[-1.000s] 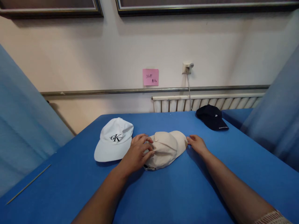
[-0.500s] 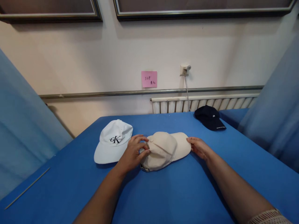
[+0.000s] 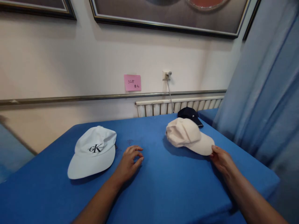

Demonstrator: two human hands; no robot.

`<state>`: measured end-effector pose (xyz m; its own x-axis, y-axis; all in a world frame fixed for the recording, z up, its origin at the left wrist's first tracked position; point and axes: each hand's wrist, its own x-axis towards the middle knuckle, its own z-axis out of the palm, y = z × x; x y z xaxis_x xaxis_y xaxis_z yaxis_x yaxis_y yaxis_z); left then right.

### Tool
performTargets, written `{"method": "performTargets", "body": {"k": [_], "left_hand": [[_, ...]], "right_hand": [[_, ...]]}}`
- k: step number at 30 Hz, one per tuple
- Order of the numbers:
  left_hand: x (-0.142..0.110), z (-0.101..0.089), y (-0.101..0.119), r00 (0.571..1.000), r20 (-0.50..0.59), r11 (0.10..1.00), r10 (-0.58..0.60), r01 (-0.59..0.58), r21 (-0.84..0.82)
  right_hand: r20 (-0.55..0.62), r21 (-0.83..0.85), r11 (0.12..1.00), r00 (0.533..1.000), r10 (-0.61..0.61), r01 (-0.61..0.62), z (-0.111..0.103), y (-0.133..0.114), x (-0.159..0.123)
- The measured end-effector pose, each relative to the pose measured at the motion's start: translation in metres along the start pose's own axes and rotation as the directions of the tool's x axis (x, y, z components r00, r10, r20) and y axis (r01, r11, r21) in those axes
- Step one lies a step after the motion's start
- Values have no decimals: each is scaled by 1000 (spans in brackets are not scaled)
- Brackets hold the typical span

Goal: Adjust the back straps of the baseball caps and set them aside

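Observation:
A cream baseball cap [image 3: 184, 133] is pinched at the tip of its brim by my right hand [image 3: 220, 159], and its crown points left, casting a shadow on the blue surface. My left hand [image 3: 130, 163] holds nothing, its fingers loosely curved and apart just above the blue cover. To its left lies a white baseball cap [image 3: 97, 149] with black "CK" lettering, brim toward me. Behind the cream cap sits a navy baseball cap [image 3: 188, 112], partly hidden by it.
The blue-covered table [image 3: 149, 193] runs back to the wall. A radiator [image 3: 161, 109] and a metal rail [image 3: 102, 97] line the wall, below a pink note [image 3: 132, 83] and a plugged socket [image 3: 166, 75]. A blue curtain [image 3: 254, 87] hangs at the right.
My right hand has carried the cream cap to the right, nearer the navy cap. My left hand has let go of the crown and stays behind. The view has turned right.

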<state>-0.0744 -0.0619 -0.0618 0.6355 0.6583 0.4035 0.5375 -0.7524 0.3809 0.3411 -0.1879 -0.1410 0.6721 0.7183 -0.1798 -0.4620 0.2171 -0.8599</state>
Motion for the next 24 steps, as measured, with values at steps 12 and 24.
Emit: {"method": "performTargets", "body": {"k": [12, 24], "left_hand": [[-2, 37, -3, 982, 188, 992, 0, 24, -123], [-3, 32, -5, 973, 226, 987, -34, 68, -144]], "right_hand": [[-561, -21, 1000, 827, -16, 5, -108, -34, 14], [-474, -37, 999, 880, -31, 16, -99, -21, 13]]}}
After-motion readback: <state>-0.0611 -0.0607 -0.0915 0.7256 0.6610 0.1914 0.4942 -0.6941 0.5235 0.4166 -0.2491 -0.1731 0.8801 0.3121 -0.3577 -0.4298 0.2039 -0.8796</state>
